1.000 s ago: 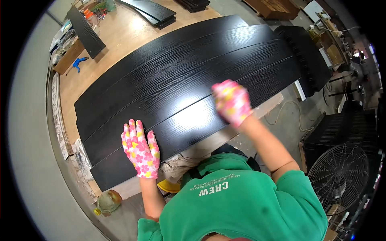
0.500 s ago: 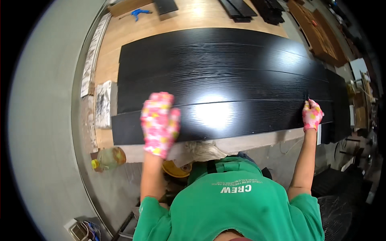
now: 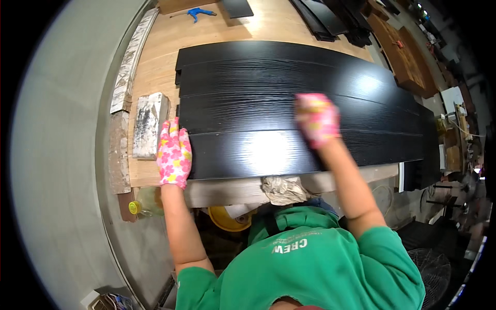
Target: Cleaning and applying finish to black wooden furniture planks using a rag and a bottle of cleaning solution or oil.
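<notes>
Person: a green shirt (image 3: 310, 263) is filling the lower middle of the frame, and both forearms are rising from it toward the bench.
Rag: a crumpled pale cloth (image 3: 283, 189) is lying on the near bench edge, just below the planks, touched by no hand.
Left hand: the left hand (image 3: 174, 153), in a pink flowered glove, is lying flat with fingers stretched out and released, pressing on the left end of the nearest plank (image 3: 258, 154) – it is grasping nothing.
Right hand: the right hand (image 3: 318, 118) is blurred, resting on the black surface at the middle of the frame; whether the fingers are clenched or released, I cannot tell.
Planks: four long black planks (image 3: 289, 77) are lying side by side on the wooden bench (image 3: 155, 57), reaching from centre left to the far right.
Block: a pale stained block (image 3: 150, 124) is sitting just left of the left hand.
Far things: a blue tool (image 3: 199, 12) is lying at the upper middle.
Progress: the hands are working on the nearest plank only – how much of the surface is finished, the pictures are not showing.
</notes>
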The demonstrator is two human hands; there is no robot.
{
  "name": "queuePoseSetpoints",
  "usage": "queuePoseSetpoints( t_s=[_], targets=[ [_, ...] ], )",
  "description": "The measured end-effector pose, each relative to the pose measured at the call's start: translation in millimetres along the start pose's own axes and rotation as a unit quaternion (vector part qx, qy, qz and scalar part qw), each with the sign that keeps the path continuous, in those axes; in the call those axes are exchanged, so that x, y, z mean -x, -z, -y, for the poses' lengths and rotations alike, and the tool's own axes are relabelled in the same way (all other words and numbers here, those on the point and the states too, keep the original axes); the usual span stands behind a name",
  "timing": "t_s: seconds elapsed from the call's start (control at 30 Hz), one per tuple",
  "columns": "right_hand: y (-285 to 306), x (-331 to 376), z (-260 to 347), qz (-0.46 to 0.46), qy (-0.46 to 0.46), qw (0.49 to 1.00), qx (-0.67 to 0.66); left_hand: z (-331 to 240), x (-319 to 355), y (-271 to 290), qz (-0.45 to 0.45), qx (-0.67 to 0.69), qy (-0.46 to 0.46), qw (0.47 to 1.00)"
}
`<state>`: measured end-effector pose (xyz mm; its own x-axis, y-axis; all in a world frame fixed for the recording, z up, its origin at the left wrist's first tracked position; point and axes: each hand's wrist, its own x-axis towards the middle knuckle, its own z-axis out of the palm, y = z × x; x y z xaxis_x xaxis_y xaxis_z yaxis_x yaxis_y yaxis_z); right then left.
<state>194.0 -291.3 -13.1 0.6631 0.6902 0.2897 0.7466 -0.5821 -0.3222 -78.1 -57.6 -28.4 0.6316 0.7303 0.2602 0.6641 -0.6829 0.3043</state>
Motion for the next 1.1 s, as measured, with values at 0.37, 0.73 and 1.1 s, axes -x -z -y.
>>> queuePoseSetpoints(
  t_s=[0.37,0.73,1.1],
  targets=[
    [-40,4,208,0.058,0.267,0.961,0.052,-5,-6,10,0.027,0.278,0.059,0.959],
    [-17,-74,75,0.089,-0.088,0.992,-0.018,27,52,-10,-0.026,0.526,0.120,0.842],
    [-34,-62,173,0.072,0.115,0.991,0.009,19,48,-4,-0.033,0.538,0.179,0.823]
  ],
)
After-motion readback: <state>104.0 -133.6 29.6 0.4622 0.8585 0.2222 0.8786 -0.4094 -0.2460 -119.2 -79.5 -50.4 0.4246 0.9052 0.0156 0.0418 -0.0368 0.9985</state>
